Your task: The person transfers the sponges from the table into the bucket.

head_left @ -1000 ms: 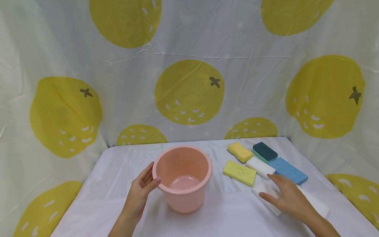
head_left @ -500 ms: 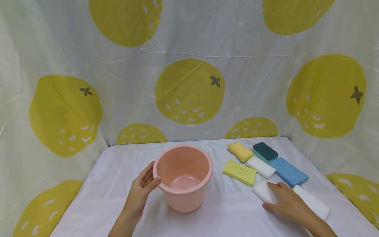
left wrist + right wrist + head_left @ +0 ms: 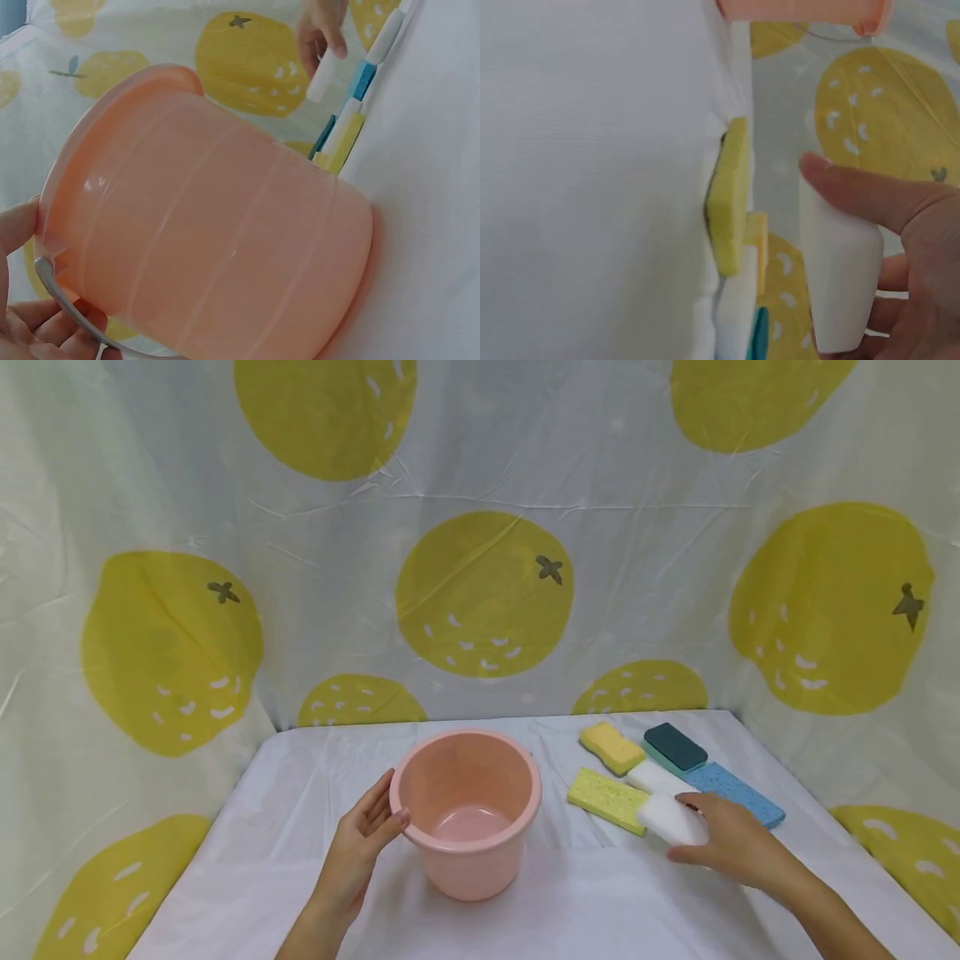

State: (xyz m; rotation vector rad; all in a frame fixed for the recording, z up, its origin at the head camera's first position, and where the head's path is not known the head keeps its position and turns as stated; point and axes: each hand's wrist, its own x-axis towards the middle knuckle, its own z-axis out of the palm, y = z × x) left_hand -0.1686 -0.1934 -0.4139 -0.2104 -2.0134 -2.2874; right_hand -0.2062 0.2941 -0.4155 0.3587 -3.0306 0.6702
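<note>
A pink bucket (image 3: 467, 860) stands upright on the white-covered table. My left hand (image 3: 356, 852) holds its rim from the left, thumb over the near edge and fingers on the outside; its grey handle (image 3: 75, 311) hangs near the fingers in the left wrist view. On the right, my right hand (image 3: 738, 839) grips a white sponge (image 3: 671, 820) between thumb and fingers, raised off the table. Under and behind it lie a yellow-green sponge (image 3: 606, 799) and a second white sponge (image 3: 656, 777). In the right wrist view the held white sponge (image 3: 840, 270) is tilted.
Farther back lie a yellow wavy sponge (image 3: 611, 747), a dark green scouring sponge (image 3: 677, 747) and a blue sponge (image 3: 735, 793). Another white sponge (image 3: 386, 36) shows in the left wrist view. A lemon-print curtain (image 3: 480, 460) hangs behind and at both sides.
My right hand has come down onto the near white sponge, taken hold of it and lifted it away from the table. The left hand and bucket have stayed put.
</note>
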